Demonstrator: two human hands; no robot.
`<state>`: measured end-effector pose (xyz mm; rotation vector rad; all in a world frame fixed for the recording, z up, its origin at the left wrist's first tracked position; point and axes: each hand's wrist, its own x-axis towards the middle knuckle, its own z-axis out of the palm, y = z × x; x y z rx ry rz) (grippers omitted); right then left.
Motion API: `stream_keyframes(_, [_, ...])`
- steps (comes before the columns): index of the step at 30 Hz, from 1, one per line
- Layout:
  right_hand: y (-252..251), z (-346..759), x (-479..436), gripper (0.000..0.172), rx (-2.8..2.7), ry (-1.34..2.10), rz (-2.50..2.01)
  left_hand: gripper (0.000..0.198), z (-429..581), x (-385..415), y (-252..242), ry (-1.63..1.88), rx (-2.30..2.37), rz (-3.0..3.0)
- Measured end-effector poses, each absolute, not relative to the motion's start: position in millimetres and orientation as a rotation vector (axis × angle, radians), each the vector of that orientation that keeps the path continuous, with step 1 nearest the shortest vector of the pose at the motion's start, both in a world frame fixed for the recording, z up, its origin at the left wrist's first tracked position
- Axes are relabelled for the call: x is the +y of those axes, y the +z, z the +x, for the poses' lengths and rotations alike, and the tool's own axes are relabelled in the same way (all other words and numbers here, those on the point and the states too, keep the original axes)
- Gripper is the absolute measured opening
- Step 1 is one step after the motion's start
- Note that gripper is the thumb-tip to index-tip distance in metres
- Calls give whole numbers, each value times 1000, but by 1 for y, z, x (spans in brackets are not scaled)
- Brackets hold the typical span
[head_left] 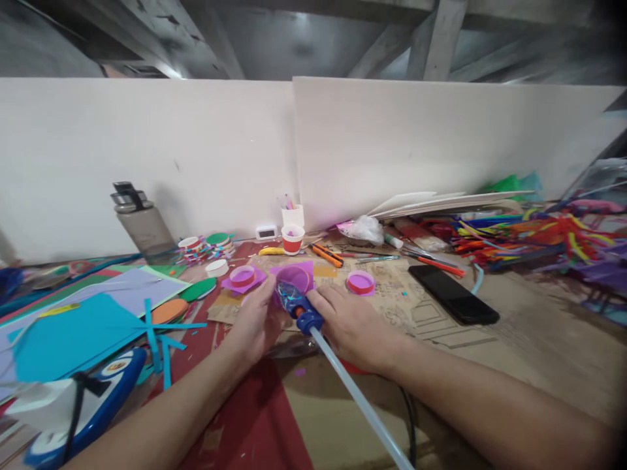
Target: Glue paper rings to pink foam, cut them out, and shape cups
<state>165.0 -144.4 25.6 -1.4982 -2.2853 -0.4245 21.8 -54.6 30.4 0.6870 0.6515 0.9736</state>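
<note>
My right hand (pixel 350 326) is wrapped round a blue hot glue gun (pixel 307 314). A long translucent glue stick (pixel 360 398) runs out of its rear toward me. My left hand (pixel 257 320) is closed at the edge of a purple paper piece (pixel 308 269), which has a round form on it, close to the gun's front end. The nozzle tip and the left fingertips are mostly hidden. To either side lie a purple paper square with a red-and-white ring (pixel 242 277) and a similar red ring with a purple top (pixel 360 282).
A black phone (pixel 453 294) lies at right, before a heap of colourful pipe cleaners (pixel 519 235). Blue paper (pixel 73 336) and a blue-and-white object (pixel 108 398) are at left. A bottle (pixel 144 225), paper cup (pixel 292 240) and orange cutter (pixel 327 255) sit farther back.
</note>
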Motion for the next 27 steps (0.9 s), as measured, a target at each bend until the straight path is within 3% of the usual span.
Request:
stream_keyframes(5, [27, 167, -145, 44, -2258, -457, -1502, 19, 21, -55, 32, 952, 676, 724])
stream_keyframes(13, [23, 176, -144, 34, -2124, -459, -1395, 18, 17, -52, 22, 932, 456, 791])
stream_keyframes(27, [19, 184, -146, 46, -2111, -475, -1211, 22, 16, -51, 27, 908, 372, 777])
